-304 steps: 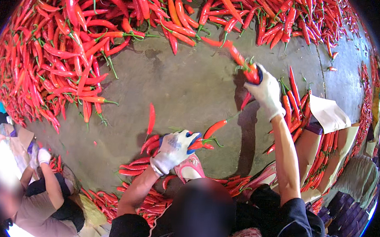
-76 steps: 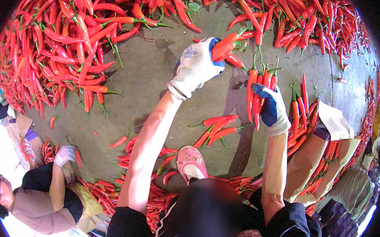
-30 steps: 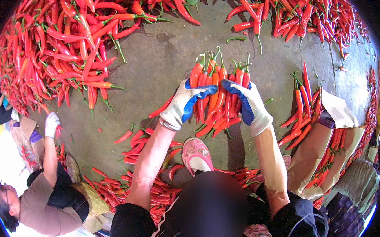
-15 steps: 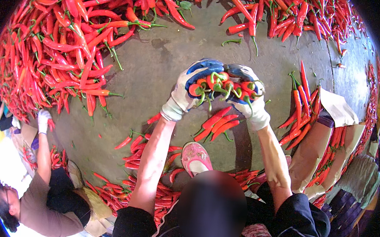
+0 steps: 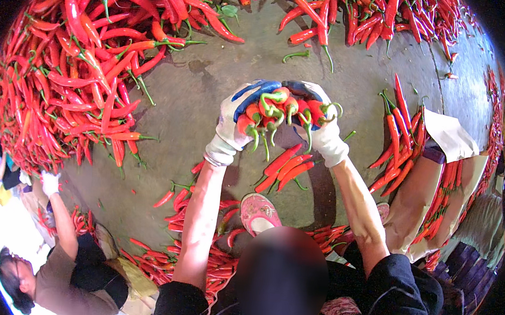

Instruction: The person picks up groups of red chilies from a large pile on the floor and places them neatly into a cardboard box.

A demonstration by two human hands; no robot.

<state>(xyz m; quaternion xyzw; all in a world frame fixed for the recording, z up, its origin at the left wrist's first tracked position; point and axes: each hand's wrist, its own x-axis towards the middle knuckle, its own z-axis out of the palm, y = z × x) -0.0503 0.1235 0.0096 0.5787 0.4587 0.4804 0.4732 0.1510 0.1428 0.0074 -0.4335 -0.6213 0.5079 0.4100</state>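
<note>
My left hand (image 5: 233, 121), in a white glove with blue coating, curls round one side of a bunch of red chili peppers (image 5: 279, 109). From the other side my right hand (image 5: 324, 130), gloved alike, closes on the same bunch. Green stems point toward me, while the tips are hidden behind the palms and fingers. The bunch is held above the concrete floor (image 5: 191, 106). Just below it, a small group of loose chili peppers (image 5: 287, 168) lies on the floor, near a pink shoe (image 5: 256, 210).
A large chili heap (image 5: 64, 86) rises at the left, and another heap (image 5: 379, 14) spreads along the far side. Brown paper (image 5: 416, 198) wraps chilies at the right, beside a few loose ones (image 5: 397, 135). At the lower left sits a co-worker (image 5: 74, 274), one gloved hand by the heap.
Both my hands and the bunch have shifted slightly left in the picture, and the stems hang a little lower. The co-worker's gloved hand has moved a little left and down.
</note>
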